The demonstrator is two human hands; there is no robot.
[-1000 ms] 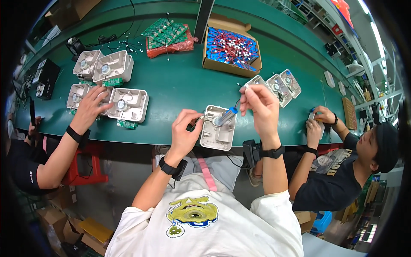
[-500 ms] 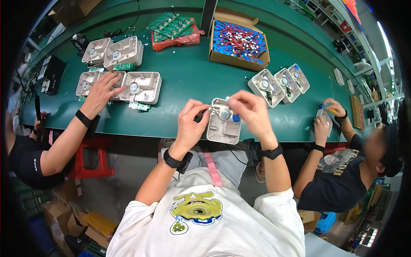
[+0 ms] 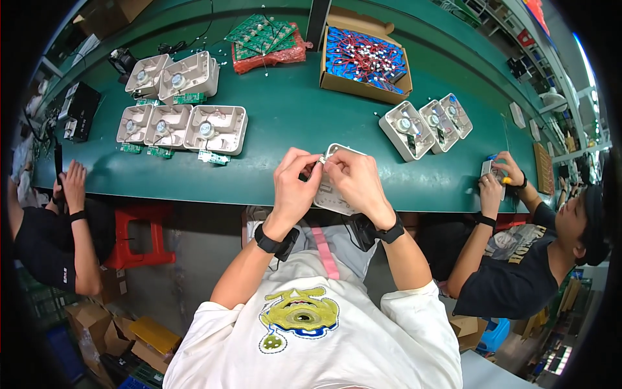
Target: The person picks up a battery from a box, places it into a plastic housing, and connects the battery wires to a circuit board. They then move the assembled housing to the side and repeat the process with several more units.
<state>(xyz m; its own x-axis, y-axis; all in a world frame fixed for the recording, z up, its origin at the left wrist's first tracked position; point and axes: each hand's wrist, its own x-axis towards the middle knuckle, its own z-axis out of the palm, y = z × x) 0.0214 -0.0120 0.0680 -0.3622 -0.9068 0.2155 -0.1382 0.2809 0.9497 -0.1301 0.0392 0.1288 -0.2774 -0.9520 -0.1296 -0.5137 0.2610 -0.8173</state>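
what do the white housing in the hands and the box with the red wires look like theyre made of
The white housing held between the left hand and right hand looks like moulded plastic, matte off-white, with thin even walls and rounded corners. The box of red wires looks like plain brown cardboard, dull, with folded flaps.

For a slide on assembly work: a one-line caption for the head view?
Both hands, left hand and right hand, pinch a small part over a white plastic housing at the green workbench edge.
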